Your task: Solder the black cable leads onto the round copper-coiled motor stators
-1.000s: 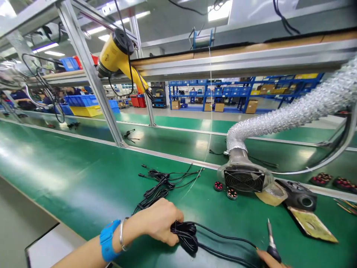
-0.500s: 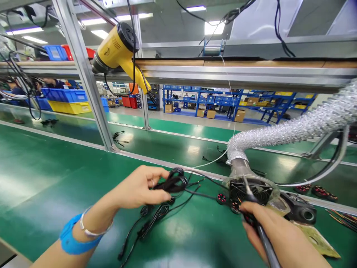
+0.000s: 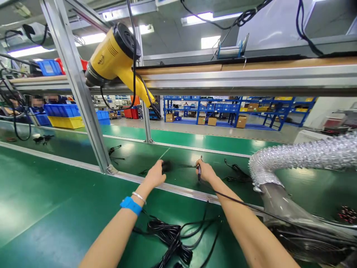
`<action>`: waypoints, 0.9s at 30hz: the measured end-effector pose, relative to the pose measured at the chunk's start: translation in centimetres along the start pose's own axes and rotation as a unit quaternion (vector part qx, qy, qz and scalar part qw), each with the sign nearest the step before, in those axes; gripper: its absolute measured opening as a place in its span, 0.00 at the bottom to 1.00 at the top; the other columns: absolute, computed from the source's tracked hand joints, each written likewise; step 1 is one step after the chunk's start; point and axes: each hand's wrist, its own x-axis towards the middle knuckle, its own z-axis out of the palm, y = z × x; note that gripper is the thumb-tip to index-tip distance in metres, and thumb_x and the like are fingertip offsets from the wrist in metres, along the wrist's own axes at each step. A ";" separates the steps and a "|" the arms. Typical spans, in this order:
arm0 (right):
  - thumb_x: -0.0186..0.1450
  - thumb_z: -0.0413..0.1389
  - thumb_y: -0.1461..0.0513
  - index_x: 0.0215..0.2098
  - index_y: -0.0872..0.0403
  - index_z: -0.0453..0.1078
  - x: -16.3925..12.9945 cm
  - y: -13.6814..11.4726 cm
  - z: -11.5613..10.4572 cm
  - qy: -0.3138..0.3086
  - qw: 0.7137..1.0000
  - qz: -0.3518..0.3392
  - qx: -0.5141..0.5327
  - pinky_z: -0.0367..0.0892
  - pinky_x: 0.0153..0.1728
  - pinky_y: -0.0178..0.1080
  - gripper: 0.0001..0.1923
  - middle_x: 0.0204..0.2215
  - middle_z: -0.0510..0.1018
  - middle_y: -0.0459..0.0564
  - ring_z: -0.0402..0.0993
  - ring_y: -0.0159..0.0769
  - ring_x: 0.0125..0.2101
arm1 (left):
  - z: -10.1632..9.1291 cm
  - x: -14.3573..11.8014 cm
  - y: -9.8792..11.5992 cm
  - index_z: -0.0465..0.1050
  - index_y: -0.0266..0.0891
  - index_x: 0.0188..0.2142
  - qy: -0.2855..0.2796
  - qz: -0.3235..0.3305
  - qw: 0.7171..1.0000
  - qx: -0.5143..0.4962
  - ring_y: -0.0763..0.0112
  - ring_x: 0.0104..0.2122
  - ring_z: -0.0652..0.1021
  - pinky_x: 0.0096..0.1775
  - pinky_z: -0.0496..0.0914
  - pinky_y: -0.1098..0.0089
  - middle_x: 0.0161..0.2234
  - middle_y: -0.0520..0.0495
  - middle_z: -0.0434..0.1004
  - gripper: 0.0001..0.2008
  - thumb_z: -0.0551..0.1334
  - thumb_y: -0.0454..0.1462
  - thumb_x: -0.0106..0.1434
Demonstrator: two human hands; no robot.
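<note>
Both arms reach over the metal rail. My left hand (image 3: 155, 174), with a blue band and a silver bangle on the wrist, is closed on a coiled black cable (image 3: 166, 166), smeared by motion. A thin pale strand (image 3: 164, 153) shows just above that hand. My right hand (image 3: 206, 172) grips a soldering iron (image 3: 199, 172) by its dark handle, and a black cord runs back along the forearm. Dark blurred strands stretch between the two hands; their ends cannot be made out. More coiled black cables (image 3: 167, 231) lie on the green bench (image 3: 55, 208) below my arms.
A silver flexible duct (image 3: 304, 160) with a clear hood and fan (image 3: 306, 242) stands at the right. A yellow heat gun (image 3: 114, 56) hangs from the upright at the upper left. Black cables (image 3: 237, 172) lie beyond the rail. A solder spool (image 3: 230, 51) sits on the upper shelf.
Both hands have moved forward, past the rail, and closer together. The cable coil went along in my left hand, the iron in my right. The view has shifted, with the duct now farther right.
</note>
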 end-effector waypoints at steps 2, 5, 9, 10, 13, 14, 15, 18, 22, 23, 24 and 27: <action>0.70 0.56 0.57 0.54 0.56 0.67 0.9 0.5 2.2 -0.006 1.000 0.026 0.005 0.73 0.44 0.47 0.17 0.50 0.73 0.53 0.74 0.40 0.44 | 2.4 -0.5 -0.5 0.63 0.34 0.55 -0.015 0.014 1.000 -0.012 0.59 0.45 0.79 0.45 0.68 0.67 0.45 0.37 0.78 0.22 0.58 0.29 0.60; 0.70 0.56 0.57 0.54 0.56 0.67 2.4 0.9 4.1 -0.004 0.998 0.056 0.005 0.73 0.44 0.48 0.17 0.50 0.73 0.53 0.74 0.40 0.45 | 4.6 -1.5 -1.5 0.67 0.38 0.47 -0.032 0.020 0.999 -0.030 0.61 0.38 0.80 0.41 0.68 0.66 0.35 0.43 0.79 0.12 0.50 0.31 0.67; 0.70 0.56 0.57 0.54 0.55 0.67 4.0 1.0 3.6 0.016 0.996 0.092 -0.005 0.73 0.45 0.48 0.17 0.51 0.73 0.53 0.74 0.41 0.46 | 5.4 -2.1 -2.5 0.68 0.40 0.40 -0.038 0.018 0.998 -0.054 0.63 0.37 0.78 0.39 0.67 0.67 0.35 0.45 0.79 0.14 0.44 0.37 0.72; 0.70 0.56 0.57 0.54 0.55 0.67 4.2 1.0 2.9 0.024 0.995 0.100 -0.009 0.73 0.45 0.48 0.17 0.50 0.73 0.53 0.74 0.40 0.45 | 5.3 -2.2 -2.7 0.68 0.40 0.40 -0.038 0.016 0.997 -0.059 0.64 0.38 0.78 0.40 0.67 0.67 0.36 0.45 0.79 0.15 0.43 0.37 0.73; 0.70 0.55 0.57 0.54 0.55 0.67 3.7 1.0 0.2 0.052 0.992 0.112 -0.020 0.73 0.44 0.47 0.17 0.50 0.73 0.53 0.74 0.40 0.45 | 5.1 -2.4 -2.8 0.69 0.38 0.42 -0.037 -0.007 0.997 -0.062 0.64 0.39 0.77 0.41 0.69 0.65 0.38 0.43 0.78 0.16 0.44 0.38 0.74; 0.70 0.55 0.57 0.54 0.55 0.67 3.2 0.9 -0.9 0.061 0.992 0.110 -0.023 0.73 0.44 0.47 0.17 0.50 0.73 0.53 0.74 0.40 0.44 | 5.0 -2.5 -2.7 0.70 0.37 0.44 -0.040 -0.017 0.997 -0.060 0.64 0.40 0.77 0.42 0.70 0.63 0.39 0.43 0.77 0.14 0.47 0.39 0.73; 0.70 0.55 0.56 0.54 0.55 0.67 2.6 0.7 -2.0 0.070 0.992 0.106 -0.025 0.73 0.44 0.47 0.17 0.49 0.73 0.53 0.74 0.39 0.44 | 4.9 -2.7 -2.6 0.70 0.36 0.46 -0.044 -0.028 0.997 -0.057 0.64 0.41 0.77 0.43 0.71 0.61 0.41 0.43 0.77 0.13 0.51 0.41 0.72; 0.70 0.55 0.56 0.52 0.56 0.67 -0.2 0.0 -5.4 0.088 0.993 0.076 -0.023 0.73 0.42 0.45 0.16 0.46 0.75 0.52 0.75 0.38 0.41 | 4.3 -3.2 -1.7 0.69 0.36 0.52 -0.064 -0.054 0.995 -0.055 0.62 0.45 0.76 0.45 0.74 0.57 0.49 0.42 0.73 0.16 0.60 0.42 0.68; 0.65 0.57 0.57 0.47 0.56 0.68 -7.4 0.0 -8.9 0.089 0.996 -0.015 0.002 0.69 0.33 0.42 0.14 0.29 0.77 0.50 0.76 0.43 0.32 | 2.8 -3.8 -0.3 0.69 0.37 0.53 -0.090 -0.064 0.992 -0.067 0.61 0.46 0.76 0.46 0.74 0.56 0.51 0.42 0.72 0.17 0.60 0.41 0.68; 0.65 0.57 0.56 0.46 0.53 0.68 -9.9 0.7 -9.4 0.089 0.995 -0.037 0.010 0.68 0.32 0.41 0.14 0.26 0.77 0.48 0.76 0.43 0.30 | 2.4 -4.0 0.1 0.69 0.37 0.53 -0.097 -0.061 0.991 -0.072 0.61 0.46 0.76 0.46 0.74 0.56 0.51 0.42 0.72 0.17 0.60 0.41 0.68; 0.64 0.57 0.54 0.45 0.51 0.68 -12.6 1.7 -9.6 0.099 0.993 -0.058 0.015 0.68 0.31 0.41 0.14 0.25 0.76 0.47 0.76 0.43 0.29 | 2.0 -4.2 0.6 0.69 0.37 0.53 -0.107 -0.055 0.990 -0.077 0.60 0.46 0.76 0.46 0.74 0.56 0.51 0.42 0.72 0.16 0.60 0.42 0.68; 0.64 0.55 0.51 0.48 0.47 0.68 -21.6 6.2 -8.5 0.220 0.960 -0.163 0.060 0.72 0.33 0.43 0.16 0.35 0.79 0.51 0.78 0.44 0.32 | 1.4 -4.7 2.6 0.70 0.36 0.52 -0.144 -0.024 0.985 -0.091 0.60 0.45 0.76 0.45 0.74 0.57 0.50 0.43 0.73 0.17 0.60 0.42 0.68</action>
